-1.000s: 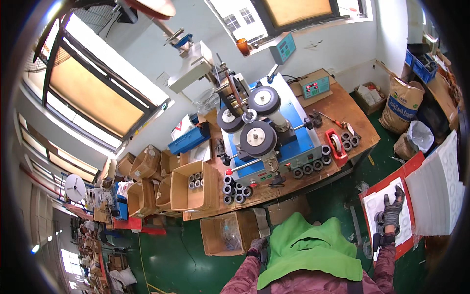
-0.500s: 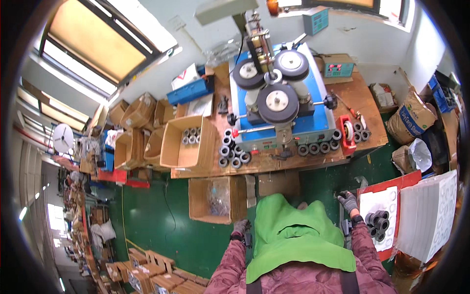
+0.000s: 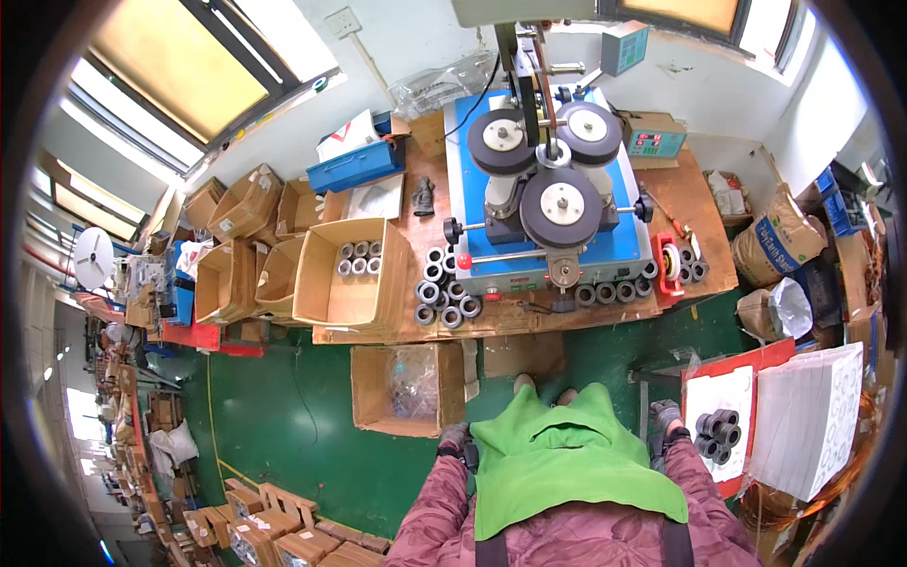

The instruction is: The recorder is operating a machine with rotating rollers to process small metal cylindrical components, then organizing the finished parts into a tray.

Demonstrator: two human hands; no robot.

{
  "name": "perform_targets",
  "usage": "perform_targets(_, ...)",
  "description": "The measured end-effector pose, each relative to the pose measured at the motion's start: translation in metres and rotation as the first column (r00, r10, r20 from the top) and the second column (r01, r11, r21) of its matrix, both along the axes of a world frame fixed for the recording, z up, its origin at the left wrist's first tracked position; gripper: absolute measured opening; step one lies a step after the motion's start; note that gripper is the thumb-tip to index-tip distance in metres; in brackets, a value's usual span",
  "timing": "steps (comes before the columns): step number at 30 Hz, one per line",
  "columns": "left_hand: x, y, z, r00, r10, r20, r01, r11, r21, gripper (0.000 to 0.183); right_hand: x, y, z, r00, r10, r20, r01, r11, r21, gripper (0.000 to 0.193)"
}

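Observation:
My left hand [image 3: 456, 435], in a grey glove, hangs low beside the green apron [image 3: 572, 463] and next to a dark armrest [image 3: 470, 457]. Its fingers look curled, and what they hold, if anything, is hidden. On the other side my right hand [image 3: 666, 414], also gloved, is down by the other armrest [image 3: 656, 446], fingers bent in. I cannot make out anything inside it. Just right of it, dark ring-shaped parts [image 3: 718, 435] are piled on a white foam sheet [image 3: 694, 389]. Both hands are well away from the bench.
Ahead, a wooden bench [image 3: 605, 321] carries a blue machine with three dark wheels [image 3: 559, 208], grey rings [image 3: 444, 293] and an open carton [image 3: 307, 283]. A carton with clear plastic [image 3: 367, 392] stands on the floor. White foam sheets [image 3: 803, 420] are stacked at right.
My right hand has drawn back toward me and its fingers have curled in. My left hand has shifted slightly. My view has moved a little, and my feet now show past the apron.

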State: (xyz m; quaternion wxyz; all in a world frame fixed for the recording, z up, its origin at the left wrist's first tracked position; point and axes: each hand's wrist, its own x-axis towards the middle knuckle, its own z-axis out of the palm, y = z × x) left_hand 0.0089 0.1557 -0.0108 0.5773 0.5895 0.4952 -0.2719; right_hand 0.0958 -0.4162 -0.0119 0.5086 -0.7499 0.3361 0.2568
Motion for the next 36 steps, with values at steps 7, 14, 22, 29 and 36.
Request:
perform_targets(7, 0.057, 0.103, -0.015, 0.915, -0.313, 0.252, 0.258, 0.938, 0.231, 0.019, 0.096, 0.130, 0.081, 0.750, 0.655, 0.094, -0.551, 0.697, -0.460, 0.040)
perform_targets(14, 0.088, 0.081, 0.082, 0.914, 0.151, 0.378, -0.165, 0.986, 0.006, 0.020, 0.184, 0.275, 0.061, 0.192, 0.981, 0.034, -0.776, 0.173, -0.607, 0.060)
perform_targets(22, -0.149, 0.155, 0.078, 0.669, -0.724, -0.168, 0.657, 0.471, 0.589, 0.023, 0.212, 0.355, -0.049, 0.320, 0.942, -0.104, -0.790, 0.204, -0.579, 0.053)
perform_targets(29, -0.189, 0.113, 0.075, 0.995, 0.055, -0.081, -0.034, 0.971, 0.237, 0.025, 0.200, 0.334, -0.073, 0.417, 0.903, -0.100, -0.396, 0.081, -0.915, 0.026)
perform_targets(36, -0.022, 0.078, 0.072, 0.954, 0.298, 0.034, -0.300, 0.952, 0.066, 0.020, 0.212, 0.315, -0.088, 0.266, 0.956, 0.121, -0.573, 0.257, -0.778, 0.034)
